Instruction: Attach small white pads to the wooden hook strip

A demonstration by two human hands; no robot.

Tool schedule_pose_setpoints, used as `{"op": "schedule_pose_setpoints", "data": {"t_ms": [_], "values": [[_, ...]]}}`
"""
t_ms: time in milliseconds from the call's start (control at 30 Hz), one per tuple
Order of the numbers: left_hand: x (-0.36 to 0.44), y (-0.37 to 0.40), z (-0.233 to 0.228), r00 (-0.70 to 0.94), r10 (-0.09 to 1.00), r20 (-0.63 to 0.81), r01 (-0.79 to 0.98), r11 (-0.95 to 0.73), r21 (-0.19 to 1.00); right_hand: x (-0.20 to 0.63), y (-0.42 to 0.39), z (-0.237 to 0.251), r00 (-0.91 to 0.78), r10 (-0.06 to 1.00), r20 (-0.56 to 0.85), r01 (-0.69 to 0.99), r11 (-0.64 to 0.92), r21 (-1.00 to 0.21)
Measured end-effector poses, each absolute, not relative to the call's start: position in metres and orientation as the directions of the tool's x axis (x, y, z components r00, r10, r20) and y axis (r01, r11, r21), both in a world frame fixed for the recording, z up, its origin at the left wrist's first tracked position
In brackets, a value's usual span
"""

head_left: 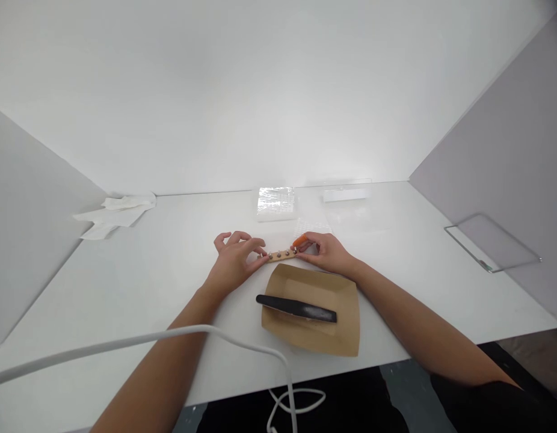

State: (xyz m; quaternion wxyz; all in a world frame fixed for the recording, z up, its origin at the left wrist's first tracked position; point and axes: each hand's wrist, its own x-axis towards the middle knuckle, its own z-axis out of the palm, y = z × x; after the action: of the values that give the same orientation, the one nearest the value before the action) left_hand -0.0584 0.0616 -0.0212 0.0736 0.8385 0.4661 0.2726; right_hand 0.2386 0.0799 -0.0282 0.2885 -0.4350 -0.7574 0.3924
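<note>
Wooden strip looks light and stiff; our left hand pinches one end, our right hand pinches the other, holding an orange tool.

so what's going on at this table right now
A person sits at a white table with both hands on a small wooden strip studded with little metal pieces. The left hand pinches its left end; the right hand steadies the other end and holds something small and orange. Just in front, a brown paper tray holds a long black tool, untouched.
</note>
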Motion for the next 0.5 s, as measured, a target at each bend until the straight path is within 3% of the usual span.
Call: {"op": "schedule_pose_setpoints", "data": {"t_ms": [233,500], "values": [[-0.0508,0.0582,-0.0205,0.530,0.729,0.433,0.715,-0.659,0.236,0.2384,0.0799,-0.0273,-0.454,0.886,0.092,0.428,0.308,-0.850],[-0.0484,0.0587,-0.0206,0.542,0.729,0.417,0.713,-0.662,0.231,0.2392,0.0813,-0.0294,-0.463,0.882,0.093,0.420,0.311,-0.853]]}}
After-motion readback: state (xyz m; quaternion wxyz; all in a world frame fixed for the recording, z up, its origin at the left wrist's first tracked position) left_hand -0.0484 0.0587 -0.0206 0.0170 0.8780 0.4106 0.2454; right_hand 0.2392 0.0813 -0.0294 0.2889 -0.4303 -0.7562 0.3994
